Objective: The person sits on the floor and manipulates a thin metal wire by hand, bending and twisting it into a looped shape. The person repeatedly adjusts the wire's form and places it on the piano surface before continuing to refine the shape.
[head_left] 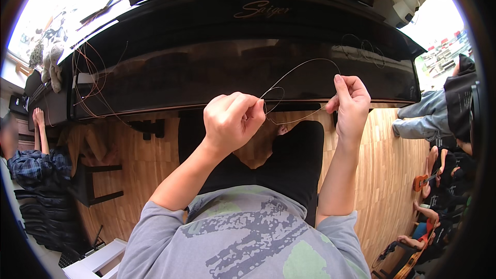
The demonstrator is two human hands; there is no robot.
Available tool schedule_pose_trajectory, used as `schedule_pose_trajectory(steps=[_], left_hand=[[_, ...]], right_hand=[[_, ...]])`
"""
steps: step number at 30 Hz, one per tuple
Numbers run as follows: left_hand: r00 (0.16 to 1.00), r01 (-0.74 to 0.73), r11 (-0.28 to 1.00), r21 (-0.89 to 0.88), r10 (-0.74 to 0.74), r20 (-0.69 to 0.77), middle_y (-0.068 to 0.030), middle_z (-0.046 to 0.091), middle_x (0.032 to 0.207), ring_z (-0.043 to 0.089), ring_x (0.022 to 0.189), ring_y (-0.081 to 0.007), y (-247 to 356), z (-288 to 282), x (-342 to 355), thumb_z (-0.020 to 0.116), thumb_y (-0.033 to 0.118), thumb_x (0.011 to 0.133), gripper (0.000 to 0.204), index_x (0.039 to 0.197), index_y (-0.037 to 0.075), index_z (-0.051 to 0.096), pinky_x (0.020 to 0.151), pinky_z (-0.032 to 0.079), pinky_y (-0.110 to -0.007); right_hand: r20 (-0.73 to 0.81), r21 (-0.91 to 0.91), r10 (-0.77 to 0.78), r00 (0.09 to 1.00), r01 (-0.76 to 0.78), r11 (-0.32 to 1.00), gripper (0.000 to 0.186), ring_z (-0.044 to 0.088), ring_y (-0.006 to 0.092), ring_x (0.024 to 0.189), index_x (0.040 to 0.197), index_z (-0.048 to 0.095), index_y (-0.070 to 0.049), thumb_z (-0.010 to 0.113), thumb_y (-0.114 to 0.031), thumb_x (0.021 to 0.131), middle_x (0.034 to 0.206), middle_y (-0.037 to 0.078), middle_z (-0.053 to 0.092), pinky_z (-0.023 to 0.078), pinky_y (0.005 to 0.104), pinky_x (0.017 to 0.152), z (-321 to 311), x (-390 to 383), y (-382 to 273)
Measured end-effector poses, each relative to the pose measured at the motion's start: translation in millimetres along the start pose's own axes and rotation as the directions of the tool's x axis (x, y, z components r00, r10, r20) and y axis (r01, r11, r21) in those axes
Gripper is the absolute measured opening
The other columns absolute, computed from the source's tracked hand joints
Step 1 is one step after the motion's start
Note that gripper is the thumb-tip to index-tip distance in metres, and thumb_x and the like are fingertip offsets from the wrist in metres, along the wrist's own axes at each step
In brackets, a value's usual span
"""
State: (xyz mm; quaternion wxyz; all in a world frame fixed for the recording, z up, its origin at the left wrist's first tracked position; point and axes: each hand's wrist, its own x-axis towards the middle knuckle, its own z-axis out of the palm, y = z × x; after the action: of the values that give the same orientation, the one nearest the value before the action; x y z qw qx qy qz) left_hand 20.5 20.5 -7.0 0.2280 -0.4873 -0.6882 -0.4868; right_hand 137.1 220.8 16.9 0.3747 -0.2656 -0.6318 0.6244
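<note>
Grey patterned T-shirt (243,237) fills the bottom of the view, black trousers (294,170) below it over the wood floor (392,175). Left hand (231,122) is closed in a loose fist, thumb and forefinger pinched together on a thin wire (305,63), a small loop of it sitting just right of the fingertips. Right hand (352,101) has thumb and forefinger clamped on the same wire, other fingers curled. Between the two hands the wire arcs up in a big loop in front of the glossy black piano (248,67), with a lower strand sagging across from one hand to the other. Wire is off the piano surface as far as I can tell, held in the air at chest height. More loose wires: coppery coils (85,80) at the piano's left end, thin dark loops (364,46) on its right. Person in a plaid shirt (31,163) seated far left; other people at the right edge, one with a small orange guitar (424,180).
</note>
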Motion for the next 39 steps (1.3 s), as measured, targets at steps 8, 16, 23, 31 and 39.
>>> schedule_pose_trajectory(steps=[8,16,23,31,39], left_hand=[[0.998,-0.064,0.998,0.019,0.064,-0.004,-0.0016,0.054,0.053,0.048,0.041,-0.0126,1.9,5.8,-3.6,0.066,-0.001,0.075,0.013,0.068,0.005,0.057,0.044,0.037,-0.025],[0.944,0.33,0.944,-0.021,-0.33,-0.011,-0.0039,0.061,0.057,0.058,0.049,-0.0073,-8.6,2.6,6.8,0.068,0.006,0.086,0.011,0.078,0.0,0.063,0.047,0.043,-0.019],[0.972,0.223,0.966,0.131,-0.21,-0.108,-0.003,0.056,0.051,0.054,0.041,-0.0147,-21.0,7.5,9.3,0.071,0.009,0.082,0.008,0.082,0.004,0.066,0.041,0.04,-0.025],[0.955,0.297,0.95,0.098,-0.294,-0.036,-0.0044,0.062,0.055,0.058,0.047,-0.0081,-13.0,2.3,13.1,0.068,0.01,0.087,0.032,0.116,0.001,0.056,0.046,0.043,-0.017],[0.787,0.609,0.666,-0.431,-0.573,0.227,-0.0015,0.06,0.058,0.052,0.047,-0.0032,16.2,-1.8,21.8,0.064,0.009,0.089,0.035,0.121,-0.002,0.053,0.043,0.037,-0.016]], right_hand=[[-0.004,0.105,-0.004,1.0,0.004,0.994,0.016,0.06,0.0109,0.046,0.082,0.055,-0.003,0.058,-0.013,0.093,0.058,0.002,0.055,0.048,0.0192,0.042,5.8,-2.8,-4.7],[0.202,0.432,-0.073,0.977,-0.022,0.902,0.013,0.067,0.0158,0.057,0.085,0.052,-0.003,0.055,-0.012,0.095,0.066,0.007,0.062,0.055,0.0229,0.048,10.6,-19.9,-9.5],[0.322,0.302,-0.14,0.936,0.038,0.952,0.01,0.069,0.0155,0.066,0.087,0.054,-0.002,0.056,-0.009,0.094,0.071,0.009,0.066,0.054,0.0211,0.055,20.8,-34.3,-8.9],[0.331,0.225,-0.153,0.931,0.08,0.971,0.007,0.066,0.011,0.071,0.086,0.057,-0.002,0.061,-0.006,0.091,0.076,0.007,0.065,0.052,0.02,0.063,28.7,-43.5,-13.1],[0.498,0.157,-0.143,0.855,0.073,0.985,0.003,0.055,0.012,0.102,0.087,0.058,-0.004,0.06,-0.005,0.088,0.114,0.01,0.056,0.042,0.0257,0.088,33.4,-37.4,0.8]])
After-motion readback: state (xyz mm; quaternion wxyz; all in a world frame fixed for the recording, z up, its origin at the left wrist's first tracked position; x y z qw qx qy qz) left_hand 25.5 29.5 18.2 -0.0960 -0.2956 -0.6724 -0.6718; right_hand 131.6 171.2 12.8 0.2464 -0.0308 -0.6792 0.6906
